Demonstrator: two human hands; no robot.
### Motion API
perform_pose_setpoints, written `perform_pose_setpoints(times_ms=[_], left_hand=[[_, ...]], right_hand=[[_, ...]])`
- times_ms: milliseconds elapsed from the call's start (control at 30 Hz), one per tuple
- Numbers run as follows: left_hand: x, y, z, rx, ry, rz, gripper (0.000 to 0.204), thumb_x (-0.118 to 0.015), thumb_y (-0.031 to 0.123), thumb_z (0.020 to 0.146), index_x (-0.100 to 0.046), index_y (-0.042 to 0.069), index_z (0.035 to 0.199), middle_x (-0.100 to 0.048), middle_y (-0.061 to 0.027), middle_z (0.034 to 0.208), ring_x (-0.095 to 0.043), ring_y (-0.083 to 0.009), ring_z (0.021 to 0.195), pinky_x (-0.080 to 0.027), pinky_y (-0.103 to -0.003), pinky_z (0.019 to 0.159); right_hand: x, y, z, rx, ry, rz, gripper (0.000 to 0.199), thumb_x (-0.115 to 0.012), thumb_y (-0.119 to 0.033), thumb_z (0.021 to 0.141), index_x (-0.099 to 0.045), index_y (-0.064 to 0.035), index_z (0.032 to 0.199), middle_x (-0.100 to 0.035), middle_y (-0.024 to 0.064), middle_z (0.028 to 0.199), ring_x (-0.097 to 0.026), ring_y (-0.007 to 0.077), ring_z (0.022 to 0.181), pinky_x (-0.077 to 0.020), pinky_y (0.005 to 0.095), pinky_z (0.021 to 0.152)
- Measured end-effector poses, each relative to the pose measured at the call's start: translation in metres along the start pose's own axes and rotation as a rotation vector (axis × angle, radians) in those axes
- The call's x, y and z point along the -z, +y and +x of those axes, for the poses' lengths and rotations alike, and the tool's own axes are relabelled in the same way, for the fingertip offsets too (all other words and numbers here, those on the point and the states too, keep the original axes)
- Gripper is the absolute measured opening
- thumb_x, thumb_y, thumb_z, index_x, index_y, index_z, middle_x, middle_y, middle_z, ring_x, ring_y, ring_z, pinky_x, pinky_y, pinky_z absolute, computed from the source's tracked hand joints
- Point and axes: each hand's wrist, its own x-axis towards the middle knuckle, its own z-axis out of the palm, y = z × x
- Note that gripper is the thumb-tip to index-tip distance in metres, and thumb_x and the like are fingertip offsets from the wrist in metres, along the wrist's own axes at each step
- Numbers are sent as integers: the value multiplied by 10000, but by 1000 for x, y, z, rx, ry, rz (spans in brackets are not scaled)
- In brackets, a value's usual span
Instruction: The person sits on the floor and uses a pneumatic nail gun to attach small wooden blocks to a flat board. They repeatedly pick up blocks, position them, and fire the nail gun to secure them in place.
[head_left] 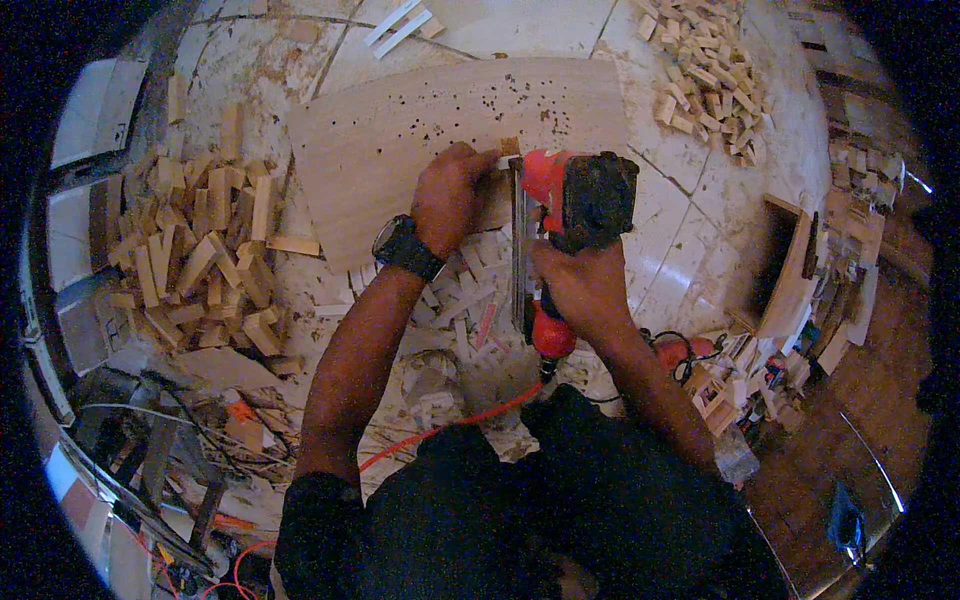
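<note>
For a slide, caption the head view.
Right hand gripping red air tool, left hand by its tip, above a board.

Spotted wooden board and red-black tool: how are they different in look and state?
The board is pale and broad, with dark spots; the tool is red and black, and smaller. The board lies flat; the tool is held by the right hand.

Black wristwatch (408, 248); dark sleeves (318, 522)

A red-and-black nail gun (592, 198) reached over the near right corner of a pale wooden board (360, 150), flat and speckled with dark marks toward its far edge; a small brown wood piece (510, 146) showed beside the gun's nose.
</note>
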Motion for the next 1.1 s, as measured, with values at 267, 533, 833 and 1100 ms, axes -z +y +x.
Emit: perform_pose_setpoints(times_ms=[267,533,833,1100], left_hand=[[0,2,2,-16,-1,106,317,-561,70,768,-651,111,1068,-590,-137,813,-586,-320,771,-485,-410,682],[0,5,3,30,-37,90,325,-586,106,784,-644,167,1097,-595,-145,834,-591,-321,807,-488,-412,720],[-1,6,-4,14,191,126,335,-646,140,756,-630,111,1089,-619,-121,928,-575,-320,876,-463,-430,787],[-28,55,-60,-99,-54,432,237,-611,211,759,-635,70,947,-613,-130,938,-564,-313,898,-442,-446,750]], right_hand=[[-3,-1,4,14,72,-96,148,-601,2,719,-586,-19,865,-603,66,734,-572,143,547,-472,300,499],[40,3,-28,-190,194,305,355,-654,16,717,-581,-6,1064,-607,56,754,-575,152,527,-505,288,498],[66,28,-50,-228,273,618,363,-646,12,721,-570,4,1076,-624,86,815,-582,163,522,-506,306,467],[77,74,-69,-258,245,791,388,-651,6,725,-533,-24,1093,-587,65,714,-577,172,521,-495,314,465]])
